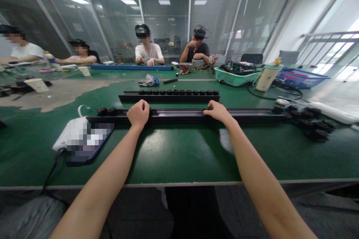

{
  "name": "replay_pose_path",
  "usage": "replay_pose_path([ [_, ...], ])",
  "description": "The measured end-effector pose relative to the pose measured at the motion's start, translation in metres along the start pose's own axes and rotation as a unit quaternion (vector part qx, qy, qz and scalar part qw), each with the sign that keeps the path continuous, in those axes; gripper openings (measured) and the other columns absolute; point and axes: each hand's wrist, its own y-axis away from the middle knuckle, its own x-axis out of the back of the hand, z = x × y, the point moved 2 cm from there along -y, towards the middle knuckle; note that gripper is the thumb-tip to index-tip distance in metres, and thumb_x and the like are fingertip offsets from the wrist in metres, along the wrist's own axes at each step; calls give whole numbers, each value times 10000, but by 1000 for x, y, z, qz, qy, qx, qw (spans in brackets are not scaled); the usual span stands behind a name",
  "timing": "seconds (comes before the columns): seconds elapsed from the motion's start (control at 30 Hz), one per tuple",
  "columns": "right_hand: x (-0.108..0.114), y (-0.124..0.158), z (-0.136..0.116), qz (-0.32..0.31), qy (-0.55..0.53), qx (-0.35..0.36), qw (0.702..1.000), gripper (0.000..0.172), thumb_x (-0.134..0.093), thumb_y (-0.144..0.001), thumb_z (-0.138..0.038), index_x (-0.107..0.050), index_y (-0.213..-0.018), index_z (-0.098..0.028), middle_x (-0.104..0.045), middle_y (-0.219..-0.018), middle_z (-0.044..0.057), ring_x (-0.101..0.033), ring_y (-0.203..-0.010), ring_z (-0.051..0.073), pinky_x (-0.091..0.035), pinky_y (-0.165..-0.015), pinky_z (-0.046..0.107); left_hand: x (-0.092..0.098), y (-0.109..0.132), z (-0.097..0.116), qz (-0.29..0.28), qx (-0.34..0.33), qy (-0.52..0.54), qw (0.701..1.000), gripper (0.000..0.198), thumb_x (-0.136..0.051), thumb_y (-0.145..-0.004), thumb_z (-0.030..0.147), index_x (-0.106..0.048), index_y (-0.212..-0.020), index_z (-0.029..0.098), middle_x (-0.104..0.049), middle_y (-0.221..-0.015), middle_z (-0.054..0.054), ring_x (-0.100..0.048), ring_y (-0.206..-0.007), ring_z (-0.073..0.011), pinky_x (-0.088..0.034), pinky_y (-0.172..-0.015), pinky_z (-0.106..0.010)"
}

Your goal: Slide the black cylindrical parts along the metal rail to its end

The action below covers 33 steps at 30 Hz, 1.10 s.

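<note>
A long black channel rail (179, 119) lies crosswise in front of me, with a shiny inner strip. My left hand (138, 115) is closed at the rail's left half, its fingers curled round a small black part that is mostly hidden. Further right, my right hand (218, 112) pinches another small black part (210, 108) at the channel. Two similar black parts (107, 111) sit at the rail's left end, and one (278, 109) is near its right end. Behind it, a shorter black rail (168, 98) carries a row of several such parts.
Loose black parts (315, 124) are heaped at the right. A phone (95, 142) and a white device (71, 132) with a cable lie left. Further back are a green basket (235, 77), a bottle (267, 76), a cloth (148, 80) and a blue bar (131, 67). Several people sit across.
</note>
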Motion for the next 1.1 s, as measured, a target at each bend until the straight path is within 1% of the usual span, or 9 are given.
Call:
replay_pose_path([
  [0.1,-1,-1,-1,2,4,-3,1000,209,-676,-864,-379,-573,-969,-230,-727,-1025,59,-646,-946,248,-399,-797,318,2,0,0,1,-1,5,1000,345,-391,-1033,365,-695,-930,242,-748,-945,-65,-653,-836,-237,-246,-624,-314],
  [0.33,-1,-1,-2,-1,2,-12,1000,211,-669,-870,-382,-554,-979,-243,-740,-1014,56,-662,-934,244,-390,-791,308,7,-2,1,-17,3,6,1000,363,-370,-1039,372,-692,-926,247,-747,-949,-65,-652,-847,-236,-257,-626,-307],
  [0.5,2,-1,-6,-25,-6,-13,1000,193,-654,-883,-353,-522,-971,-244,-743,-1036,52,-666,-952,237,-381,-790,303,7,-3,0,-27,7,10,1000,370,-361,-1040,381,-690,-932,250,-748,-970,-64,-645,-840,-234,-253,-629,-309],
  [0.6,4,-4,-8,-41,19,-12,999,200,-655,-887,-344,-519,-990,-241,-743,-1037,57,-672,-952,242,-375,-807,317,8,-3,0,-29,5,13,999,364,-364,-1038,385,-684,-926,252,-748,-965,-64,-646,-838,-237,-246,-629,-313],
  [0.7,5,-8,-9,-59,49,2,997,200,-653,-895,-338,-518,-1002,-236,-744,-1021,63,-676,-955,250,-366,-818,326,9,-2,0,-32,7,14,999,360,-367,-1040,386,-679,-923,250,-746,-949,-65,-650,-846,-242,-246,-632,-314],
  [0.8,4,-11,-6,-69,58,29,995,193,-649,-902,-339,-518,-1001,-237,-743,-1006,58,-677,-942,242,-356,-793,308,11,-2,1,-40,13,12,999,359,-368,-1043,385,-676,-921,246,-746,-949,-67,-652,-854,-241,-246,-632,-313],
  [0.93,0,-12,0,-50,63,53,995,184,-632,-911,-355,-521,-999,-239,-734,-961,47,-675,-909,234,-346,-763,291,10,-2,1,-37,9,10,999,354,-372,-1044,377,-668,-904,243,-750,-965,-65,-655,-863,-234,-249,-637,-314],
  [1.1,-4,-9,5,-30,42,67,996,169,-621,-907,-344,-512,-981,-237,-736,-961,39,-672,-896,228,-339,-759,283,8,0,0,-23,7,9,1000,361,-362,-1046,371,-660,-892,239,-751,-972,-67,-659,-866,-233,-244,-638,-321],
])
